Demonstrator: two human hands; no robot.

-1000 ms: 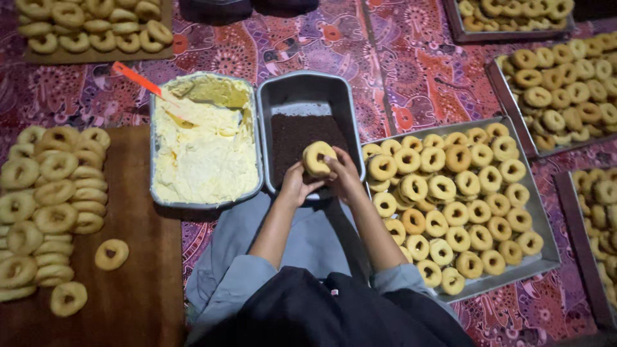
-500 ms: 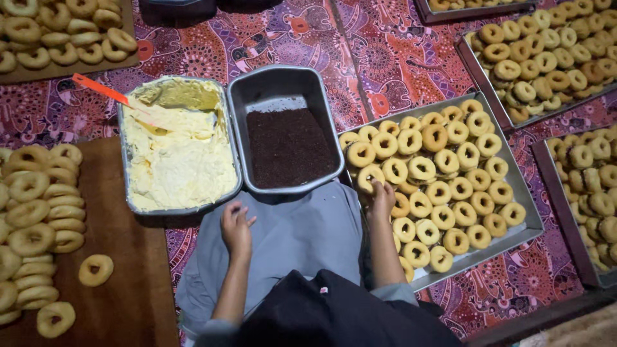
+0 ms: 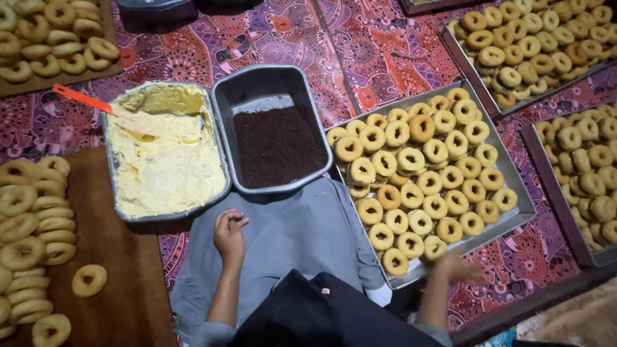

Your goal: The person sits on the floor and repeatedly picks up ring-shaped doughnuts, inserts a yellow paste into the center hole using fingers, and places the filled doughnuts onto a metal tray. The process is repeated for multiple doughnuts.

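My left hand hovers over my grey-clad lap, fingers curled in with nothing in them, just below the cream tray. My right hand is blurred at the front edge of the metal tray filled with several coated doughnuts, next to the nearest doughnut; its grip is unclear. Between the two trays stands a grey pan half full of dark sprinkles.
An orange-handled spatula lies in the yellow cream. A wooden board at left carries several plain ring doughnuts. More doughnut trays stand at the back right and right edge, all on a patterned purple cloth.
A second ago both hands held one doughnut over the sprinkle pan. Now neither hand holds it; the left has drawn back to my lap and the right has swung to the doughnut tray's front edge.
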